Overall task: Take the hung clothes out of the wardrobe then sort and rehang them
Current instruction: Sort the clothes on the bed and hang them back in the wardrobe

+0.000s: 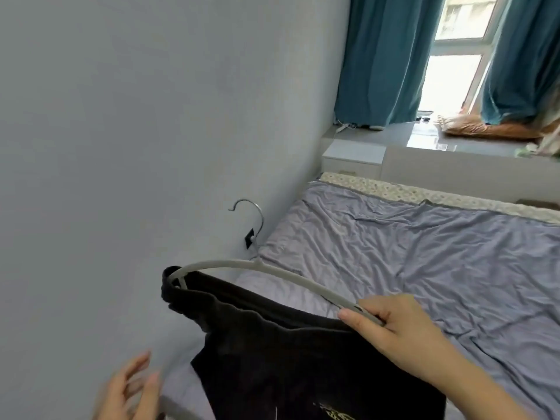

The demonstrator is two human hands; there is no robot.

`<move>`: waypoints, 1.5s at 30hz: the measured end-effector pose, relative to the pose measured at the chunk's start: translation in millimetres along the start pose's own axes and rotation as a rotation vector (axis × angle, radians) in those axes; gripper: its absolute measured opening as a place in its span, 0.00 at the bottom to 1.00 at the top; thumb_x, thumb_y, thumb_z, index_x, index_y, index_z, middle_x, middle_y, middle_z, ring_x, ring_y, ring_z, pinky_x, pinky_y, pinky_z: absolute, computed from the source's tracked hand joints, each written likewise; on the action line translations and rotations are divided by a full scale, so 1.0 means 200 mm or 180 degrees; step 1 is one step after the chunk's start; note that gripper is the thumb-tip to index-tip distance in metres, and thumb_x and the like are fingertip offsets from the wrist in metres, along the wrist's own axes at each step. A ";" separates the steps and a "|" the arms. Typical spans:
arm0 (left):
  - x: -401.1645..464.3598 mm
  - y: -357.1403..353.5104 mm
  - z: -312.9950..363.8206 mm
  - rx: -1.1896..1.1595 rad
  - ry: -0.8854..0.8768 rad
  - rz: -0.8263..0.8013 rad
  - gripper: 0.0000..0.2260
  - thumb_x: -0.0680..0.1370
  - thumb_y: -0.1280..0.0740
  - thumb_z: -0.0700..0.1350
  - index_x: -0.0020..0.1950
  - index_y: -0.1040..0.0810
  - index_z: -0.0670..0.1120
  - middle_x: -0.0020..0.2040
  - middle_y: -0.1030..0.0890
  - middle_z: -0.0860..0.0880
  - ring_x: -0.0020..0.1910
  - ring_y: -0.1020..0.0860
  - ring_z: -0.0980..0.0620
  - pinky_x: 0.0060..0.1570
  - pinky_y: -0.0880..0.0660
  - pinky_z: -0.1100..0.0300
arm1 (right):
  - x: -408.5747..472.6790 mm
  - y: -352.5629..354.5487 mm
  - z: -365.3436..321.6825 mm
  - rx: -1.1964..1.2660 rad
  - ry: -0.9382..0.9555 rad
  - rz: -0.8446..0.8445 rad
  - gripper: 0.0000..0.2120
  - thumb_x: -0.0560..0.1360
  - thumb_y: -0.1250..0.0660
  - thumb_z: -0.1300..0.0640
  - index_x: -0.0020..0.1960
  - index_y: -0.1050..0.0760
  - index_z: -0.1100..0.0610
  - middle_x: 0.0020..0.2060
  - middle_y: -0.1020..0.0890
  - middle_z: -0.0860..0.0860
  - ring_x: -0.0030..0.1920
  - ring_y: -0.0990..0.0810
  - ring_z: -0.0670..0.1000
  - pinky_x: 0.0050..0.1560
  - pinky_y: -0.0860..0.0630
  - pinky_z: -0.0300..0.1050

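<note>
A: Head view: which way does the hanger (272, 272) run?

B: Its long axis goes from the near right, at the right hand (391, 327), to the far left, where its tip sits inside the black garment (291, 359). The metal hook (251, 215) rises from the middle of the arch and curls up and over to the left, in front of the wall (136, 147).

A: What are they made of?

B: The hanger is a thin, pale grey curved bar with a matte look, probably plastic; the hook is shiny bent wire. The garment is soft, dark knit cloth, bunched in folds along the lower bar, with a pale printed motif near the bottom edge. It hangs over the near left corner of the bed (439, 253), whose lilac sheet is creased.

A: And the fingers?

B: The right hand grips the hanger's right end: the thumb lies along the near side, pointing left, and the fingers curl over the bar from the far side. The cloth's right edge touches the thumb. The left hand (130, 389) is low at the near left, blurred, fingers spread and loose, holding nothing, just apart from the garment.

A: Beyond?

B: Teal curtains (385, 56) frame a bright window (454, 50) at the far right.
</note>
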State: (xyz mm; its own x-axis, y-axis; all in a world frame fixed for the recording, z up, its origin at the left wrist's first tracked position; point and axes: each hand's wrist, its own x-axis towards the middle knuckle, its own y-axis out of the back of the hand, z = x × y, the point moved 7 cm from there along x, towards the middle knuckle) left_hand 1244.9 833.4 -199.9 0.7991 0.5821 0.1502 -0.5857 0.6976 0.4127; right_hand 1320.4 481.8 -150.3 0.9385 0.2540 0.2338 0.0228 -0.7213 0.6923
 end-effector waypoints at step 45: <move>-5.72 1.89 1.59 0.1852 0.3114 0.5424 0.21 0.72 0.29 0.51 0.27 0.33 0.41 0.24 0.37 0.50 0.26 0.36 0.52 0.31 0.41 0.59 | -3.87 0.34 -2.57 0.1434 0.4600 -0.5531 0.25 0.67 0.37 0.35 0.22 0.36 0.52 0.23 0.26 0.54 0.35 0.15 0.50 0.37 0.27 0.47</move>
State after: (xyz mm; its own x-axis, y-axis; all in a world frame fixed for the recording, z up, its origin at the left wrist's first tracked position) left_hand 152.1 298.2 70.5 -0.8329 0.4866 0.2638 -0.2443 -0.7509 0.6135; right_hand 418.6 567.9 65.9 -0.8220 0.5610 0.0982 0.4952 0.6189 0.6097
